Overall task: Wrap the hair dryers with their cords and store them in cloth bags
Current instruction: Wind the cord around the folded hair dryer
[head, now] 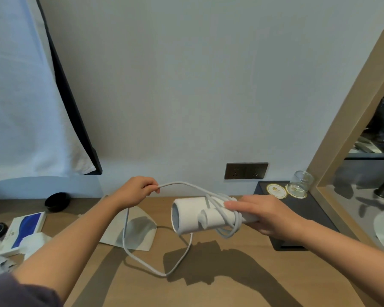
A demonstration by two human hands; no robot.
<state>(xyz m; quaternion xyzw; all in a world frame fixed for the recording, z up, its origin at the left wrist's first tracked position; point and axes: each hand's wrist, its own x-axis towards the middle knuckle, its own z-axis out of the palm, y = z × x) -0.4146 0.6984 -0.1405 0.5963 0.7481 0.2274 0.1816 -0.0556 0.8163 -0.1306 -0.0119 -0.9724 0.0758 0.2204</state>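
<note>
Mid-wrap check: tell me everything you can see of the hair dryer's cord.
The cord is white, round and plastic-looking. Several turns are wound round the hair dryer, which the right hand holds level. One strand arcs to the left hand, which pinches it; from there it hangs in a slack loop down to the wooden table and climbs back to the dryer. No plug shows.
</note>
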